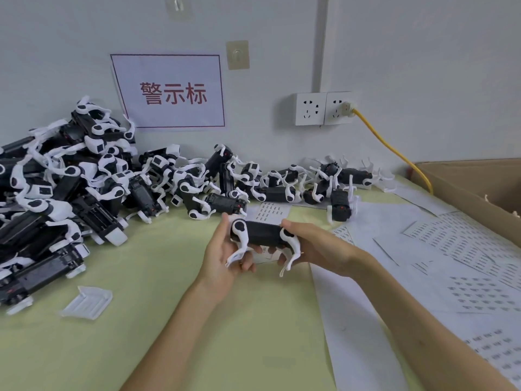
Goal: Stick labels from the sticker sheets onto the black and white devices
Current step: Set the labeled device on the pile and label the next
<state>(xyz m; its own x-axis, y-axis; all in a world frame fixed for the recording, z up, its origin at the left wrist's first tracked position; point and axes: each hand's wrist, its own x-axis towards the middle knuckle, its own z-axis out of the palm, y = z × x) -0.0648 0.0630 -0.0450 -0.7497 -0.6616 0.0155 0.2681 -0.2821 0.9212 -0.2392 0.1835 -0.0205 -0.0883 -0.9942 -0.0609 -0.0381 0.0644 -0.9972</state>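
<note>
I hold one black and white device (260,235), shaped like a small dog with white legs, level above the table's middle. My left hand (222,255) grips its left end from below, fingers curled under the body. My right hand (307,246) grips the right end, thumb on top. A big heap of the same devices (64,190) fills the left side, and more lie in a row along the wall (282,179). Sticker sheets (465,249) with rows of small dark labels are spread on the right. One small sheet (272,211) lies just behind the held device.
A clear plastic tray piece (87,301) lies on the yellow-green tabletop (169,320) at the left front. A cardboard box (479,184) stands at the right edge. A yellow cable (394,150) runs from the wall socket (324,108) down behind the box. A red-lettered sign (172,91) hangs on the wall.
</note>
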